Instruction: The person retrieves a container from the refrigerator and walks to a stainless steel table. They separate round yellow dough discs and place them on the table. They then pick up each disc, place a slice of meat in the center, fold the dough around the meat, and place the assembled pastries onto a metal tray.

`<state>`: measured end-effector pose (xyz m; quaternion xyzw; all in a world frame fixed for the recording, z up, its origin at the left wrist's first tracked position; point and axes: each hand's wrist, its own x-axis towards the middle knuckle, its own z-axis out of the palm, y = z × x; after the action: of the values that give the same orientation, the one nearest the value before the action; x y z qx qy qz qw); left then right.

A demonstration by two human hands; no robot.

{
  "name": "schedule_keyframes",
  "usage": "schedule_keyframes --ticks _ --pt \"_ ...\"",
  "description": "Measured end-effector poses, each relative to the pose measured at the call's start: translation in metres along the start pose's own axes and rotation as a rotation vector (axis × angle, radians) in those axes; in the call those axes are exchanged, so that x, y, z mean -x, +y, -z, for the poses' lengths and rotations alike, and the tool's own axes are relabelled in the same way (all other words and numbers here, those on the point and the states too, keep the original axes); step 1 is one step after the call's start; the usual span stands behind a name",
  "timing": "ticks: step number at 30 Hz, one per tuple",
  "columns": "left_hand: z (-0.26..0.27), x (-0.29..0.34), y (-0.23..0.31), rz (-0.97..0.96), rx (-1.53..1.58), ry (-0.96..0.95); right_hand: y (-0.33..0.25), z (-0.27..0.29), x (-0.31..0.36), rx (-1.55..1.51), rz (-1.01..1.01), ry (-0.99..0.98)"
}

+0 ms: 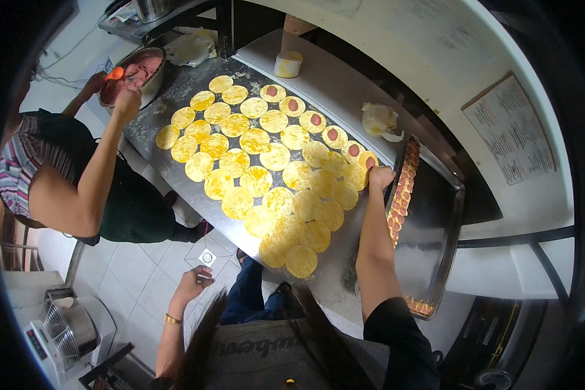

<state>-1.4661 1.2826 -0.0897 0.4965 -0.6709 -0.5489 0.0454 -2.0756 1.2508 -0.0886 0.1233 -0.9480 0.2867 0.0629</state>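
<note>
Rows of flat round dough pieces (pixel 274 156), brushed with yellow, cover the metal worktable (pixel 151 133). Several along the far right row carry a dab of pink filling (pixel 333 134). My right hand (pixel 381 177) reaches to the end of that row, its fingers closed at the edge of a filled dough round (pixel 368 160); the fingertips are partly hidden. Away from the table, over the floor, hangs my left hand (pixel 193 285), fingers loosely bent and apart, with nothing in it.
At left, a co-worker holds an orange scoop (pixel 115 73) over a bowl of pink filling (pixel 144 68). Right of the table lies a baking tray (pixel 429 214) with a row of filled folded pieces (pixel 400 201). A pale tub (pixel 288 64) and crumpled plastic bag (pixel 379 121) sit along the back ledge.
</note>
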Motion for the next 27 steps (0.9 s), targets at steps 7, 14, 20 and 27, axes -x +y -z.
schedule_keyframes --ticks 7,14,20,27 --pt "0.002 -0.029 0.041 -0.131 -0.04 -0.001 0.023 -0.019 -0.026 -1.364 -0.522 -0.12" --pt "-0.067 -0.061 0.157 -0.417 0.28 -0.149 0.013 0.059 0.056 -1.83 -0.385 -0.57" --pt "-0.154 -0.076 0.216 -0.179 0.797 -0.343 0.047 0.142 0.204 -1.738 -0.48 -0.761" --pt "-0.201 -0.032 0.176 -0.101 0.636 -0.439 0.122 0.19 0.288 -1.636 -0.539 -0.702"
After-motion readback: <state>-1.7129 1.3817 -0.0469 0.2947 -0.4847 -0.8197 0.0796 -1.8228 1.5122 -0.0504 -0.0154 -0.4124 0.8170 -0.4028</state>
